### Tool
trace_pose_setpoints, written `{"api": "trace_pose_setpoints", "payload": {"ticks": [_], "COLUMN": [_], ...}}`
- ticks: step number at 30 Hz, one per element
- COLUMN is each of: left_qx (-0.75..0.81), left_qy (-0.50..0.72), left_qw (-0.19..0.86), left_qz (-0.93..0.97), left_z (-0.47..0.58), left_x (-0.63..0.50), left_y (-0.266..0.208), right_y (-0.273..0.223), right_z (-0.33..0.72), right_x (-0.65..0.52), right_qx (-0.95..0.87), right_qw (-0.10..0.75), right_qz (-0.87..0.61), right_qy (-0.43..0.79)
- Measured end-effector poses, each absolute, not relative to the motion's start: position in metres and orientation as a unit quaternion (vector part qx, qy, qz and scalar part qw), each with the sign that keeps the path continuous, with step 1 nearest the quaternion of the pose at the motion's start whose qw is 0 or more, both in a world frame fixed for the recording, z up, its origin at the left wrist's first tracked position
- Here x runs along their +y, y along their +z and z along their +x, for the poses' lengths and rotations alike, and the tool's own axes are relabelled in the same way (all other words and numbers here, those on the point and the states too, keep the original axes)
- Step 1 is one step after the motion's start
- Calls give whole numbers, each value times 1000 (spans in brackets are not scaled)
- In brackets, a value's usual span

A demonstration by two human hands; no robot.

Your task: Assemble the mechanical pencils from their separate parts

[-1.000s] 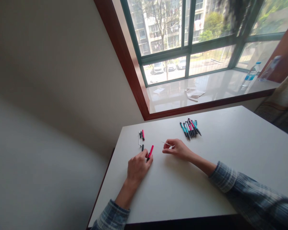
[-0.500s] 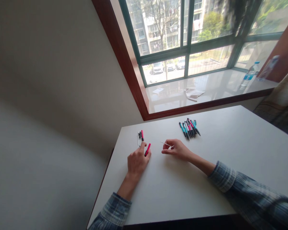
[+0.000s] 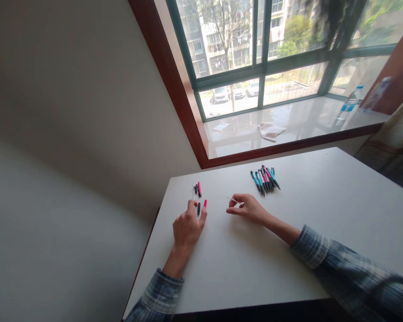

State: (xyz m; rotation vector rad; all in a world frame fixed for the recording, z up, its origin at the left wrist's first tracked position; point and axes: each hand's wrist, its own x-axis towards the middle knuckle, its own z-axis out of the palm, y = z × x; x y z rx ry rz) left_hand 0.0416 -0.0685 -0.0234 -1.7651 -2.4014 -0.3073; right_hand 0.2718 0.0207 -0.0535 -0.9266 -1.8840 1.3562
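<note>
My left hand [image 3: 187, 227] rests low over the white table, thumb and index finger apart. Between them lies a small black pen part [image 3: 199, 208], and a pink pen barrel [image 3: 205, 204] shows just beyond the thumb tip, partly hidden by it. Past the index finger are another pink pen piece [image 3: 199, 189], small black pieces [image 3: 196, 188] and a thin white refill [image 3: 193, 191]. My right hand [image 3: 250, 209] is closed in a pinch on a thin pen refill [image 3: 232, 199], which points up and left above the table.
Several assembled pens [image 3: 264, 181], teal, pink and black, lie grouped toward the back of the white table [image 3: 255, 268]. Behind it, the windowsill [image 3: 235, 143] holds a cloth [image 3: 270, 132] and a water bottle [image 3: 349, 105]. A wall stands at the left.
My left hand has shifted slightly left and toward me. The pink barrel and black part, together at its fingers before, now appear apart. My right hand has barely moved.
</note>
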Motion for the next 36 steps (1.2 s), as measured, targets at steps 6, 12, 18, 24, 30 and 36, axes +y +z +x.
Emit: {"api": "trace_pose_setpoints", "payload": {"ticks": [6,12,18,24,30,36], "left_qx": [-824,-808,-759,-768,-795,-787], "left_qy": [-81,-106,-224,-332,-315,-351], "left_qw": [49,2,-40,-79,-98,-113], "left_qz": [-559,-579,-610,-542,-509,-494], "left_z": [20,30,30,18,16,13], "left_x": [-84,-86,-90,-88,-87,-87], "left_y": [-21,-18,-16,-15,-16,-16], "right_y": [-53,-57,-56,-47,-50,-51], "right_z": [269,245,198,170,167,170], "right_x": [22,17,6,6,8,13], "right_qx": [-712,-711,-723,-751,-754,-702], "right_qw": [326,358,374,362,355,390], "right_qz": [-353,-382,-402,-406,-399,-397], "right_qy": [513,471,419,374,382,445]}}
